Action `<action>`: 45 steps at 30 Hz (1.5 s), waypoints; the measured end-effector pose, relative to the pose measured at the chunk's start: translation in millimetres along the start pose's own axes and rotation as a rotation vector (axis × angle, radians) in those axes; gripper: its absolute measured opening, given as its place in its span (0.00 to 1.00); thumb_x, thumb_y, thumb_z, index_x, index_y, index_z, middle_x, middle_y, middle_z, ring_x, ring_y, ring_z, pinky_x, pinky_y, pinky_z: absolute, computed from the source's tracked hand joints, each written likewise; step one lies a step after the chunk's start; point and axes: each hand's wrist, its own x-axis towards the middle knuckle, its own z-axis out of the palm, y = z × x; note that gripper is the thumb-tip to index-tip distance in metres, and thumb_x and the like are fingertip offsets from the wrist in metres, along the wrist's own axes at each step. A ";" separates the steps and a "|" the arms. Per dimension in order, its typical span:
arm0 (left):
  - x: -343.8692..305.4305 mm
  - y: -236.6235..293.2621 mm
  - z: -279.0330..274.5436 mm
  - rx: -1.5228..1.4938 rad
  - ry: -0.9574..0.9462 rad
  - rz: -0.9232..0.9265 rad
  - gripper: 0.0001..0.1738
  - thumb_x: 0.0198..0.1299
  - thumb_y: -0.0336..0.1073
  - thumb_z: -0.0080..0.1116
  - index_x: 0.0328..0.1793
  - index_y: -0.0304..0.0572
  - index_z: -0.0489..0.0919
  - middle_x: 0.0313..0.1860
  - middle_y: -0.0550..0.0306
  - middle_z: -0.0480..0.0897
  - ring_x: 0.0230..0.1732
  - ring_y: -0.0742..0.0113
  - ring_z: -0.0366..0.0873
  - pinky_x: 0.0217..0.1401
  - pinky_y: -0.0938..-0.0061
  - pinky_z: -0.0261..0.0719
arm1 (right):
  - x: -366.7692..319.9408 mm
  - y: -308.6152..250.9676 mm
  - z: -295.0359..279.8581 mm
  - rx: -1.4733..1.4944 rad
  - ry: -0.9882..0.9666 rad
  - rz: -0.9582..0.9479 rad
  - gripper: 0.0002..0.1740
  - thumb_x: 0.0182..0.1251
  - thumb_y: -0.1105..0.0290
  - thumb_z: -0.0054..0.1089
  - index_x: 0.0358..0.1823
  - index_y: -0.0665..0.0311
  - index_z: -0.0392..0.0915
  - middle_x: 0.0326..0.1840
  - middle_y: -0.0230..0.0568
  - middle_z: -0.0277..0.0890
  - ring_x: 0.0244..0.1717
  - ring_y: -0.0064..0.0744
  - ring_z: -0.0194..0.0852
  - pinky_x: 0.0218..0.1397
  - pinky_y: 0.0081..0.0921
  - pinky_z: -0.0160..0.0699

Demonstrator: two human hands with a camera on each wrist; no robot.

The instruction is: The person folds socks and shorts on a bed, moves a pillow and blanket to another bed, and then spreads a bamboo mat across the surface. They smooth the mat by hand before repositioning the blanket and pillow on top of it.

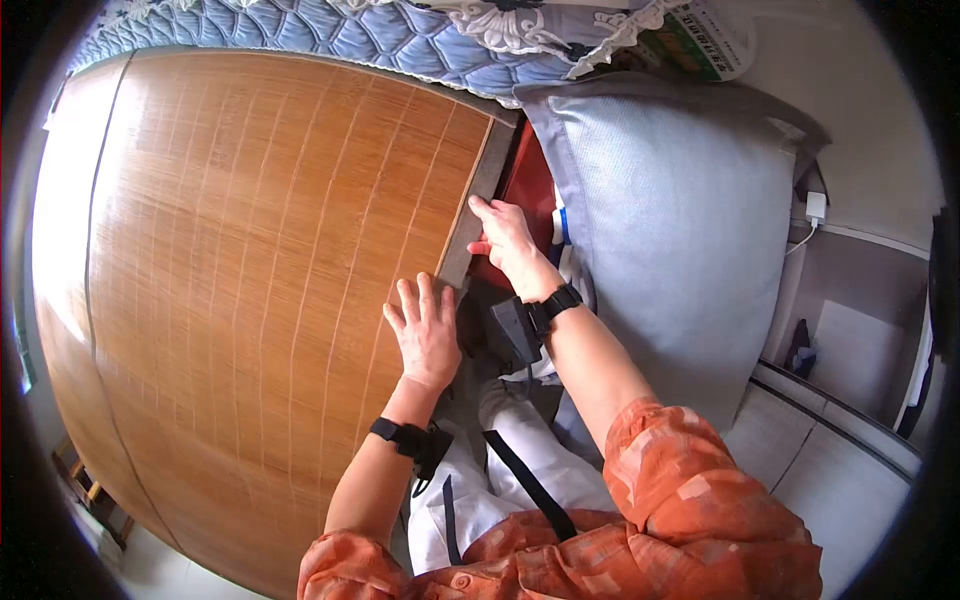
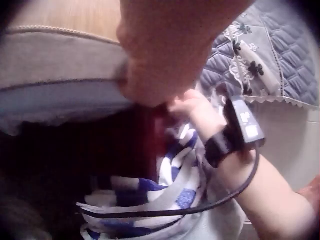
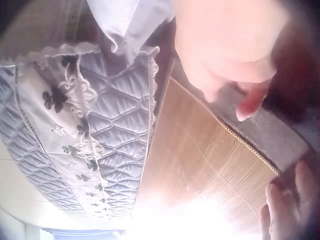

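Observation:
A brown bamboo mat with a grey cloth border covers a wide raised surface. My left hand rests on the mat near its corner, fingers straight and spread. Farther up the same edge, my right hand touches the border with its fingertips. In the right wrist view, one reddish fingertip lies over the grey border, apart from the others. The left hand blocks much of the left wrist view.
Blue quilted bedding with lace trim runs along the far side. A pale grey-blue cloth hangs over something at the right, by a dark red surface. Blue-and-white striped fabric sits low beside it. A white charger is farther right.

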 end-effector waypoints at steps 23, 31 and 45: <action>5.0 9.4 20.7 -0.008 0.055 0.096 0.22 0.51 0.31 0.49 0.56 0.41 0.71 0.65 0.42 0.58 0.65 0.36 0.51 0.61 0.36 0.50 | -15.3 -27.4 -40.4 -0.504 -0.020 -0.137 0.13 0.62 0.65 0.52 0.39 0.69 0.74 0.38 0.46 0.77 0.30 0.31 0.78 0.23 0.25 0.79; 46.0 -23.8 -31.7 -0.214 0.092 0.222 0.29 0.37 0.33 0.59 0.53 0.49 0.74 0.63 0.44 0.61 0.67 0.44 0.54 0.61 0.43 0.57 | 41.2 -66.0 41.4 -1.103 0.074 -1.249 0.27 0.56 0.56 0.55 0.56 0.60 0.65 0.62 0.47 0.59 0.64 0.48 0.52 0.60 0.46 0.56; 285.0 -160.4 -79.2 0.233 0.218 -0.078 0.38 0.55 0.65 0.41 0.70 0.66 0.53 0.74 0.58 0.43 0.74 0.50 0.32 0.65 0.35 0.33 | 112.4 -61.7 34.8 -1.380 0.170 -1.112 0.37 0.58 0.51 0.50 0.66 0.58 0.53 0.68 0.39 0.53 0.68 0.44 0.46 0.66 0.51 0.40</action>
